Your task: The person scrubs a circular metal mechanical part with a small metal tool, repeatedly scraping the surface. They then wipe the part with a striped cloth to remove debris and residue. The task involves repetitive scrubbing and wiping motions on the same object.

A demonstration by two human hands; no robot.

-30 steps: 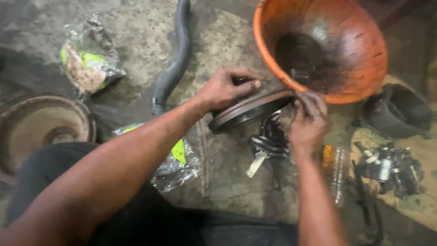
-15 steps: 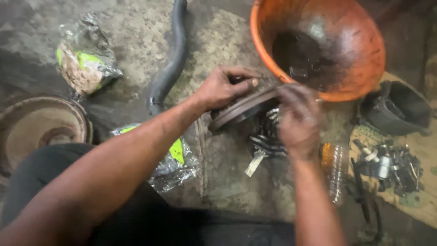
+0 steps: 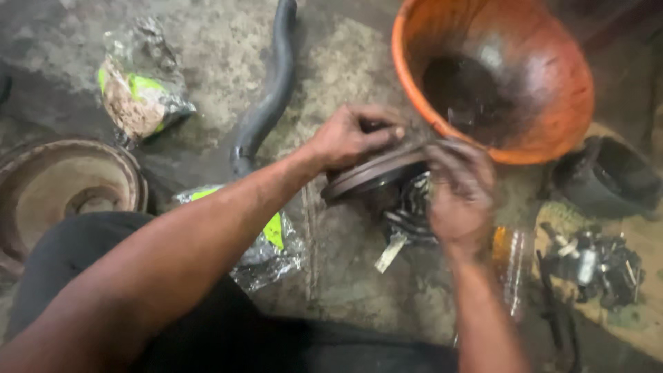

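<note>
Since the earlier frames, little has shifted: the round metal disc (image 3: 376,173) is still gripped at both ends, while the right hand (image 3: 459,197) has slid down over its near edge and is blurred by motion.

Nearest the camera, a dark trouser leg (image 3: 207,331) fills the lower frame, and a crumpled clear plastic bag with green print (image 3: 266,242) lies just beside it on the gritty, oil-stained concrete floor (image 3: 345,290). To the left, a heavy rusted drum (image 3: 65,190) with a recessed centre rests on the ground.

The disc is held tilted just above the floor, directly in front of the orange basin. The left hand (image 3: 349,138) is curled over its far left rim, thumb pressed along the top edge. The right hand is closed loosely around the right rim, fingers draped downward; how tightly cannot be told through the blur. Beneath the disc a dark, greasy mechanical assembly (image 3: 407,214) is partly hidden. For a greasy, smooth-rimmed part like this, a firm two-sided grip with the weight kept level would be judged safest against slipping.

Further off, a black ribbed rubber hose (image 3: 269,97) curves away, another wrapped bag (image 3: 138,90) lies left, small metal fittings (image 3: 594,266) are heaped right, and the scuffed orange basin (image 3: 552,62) holds dark residue.
</note>
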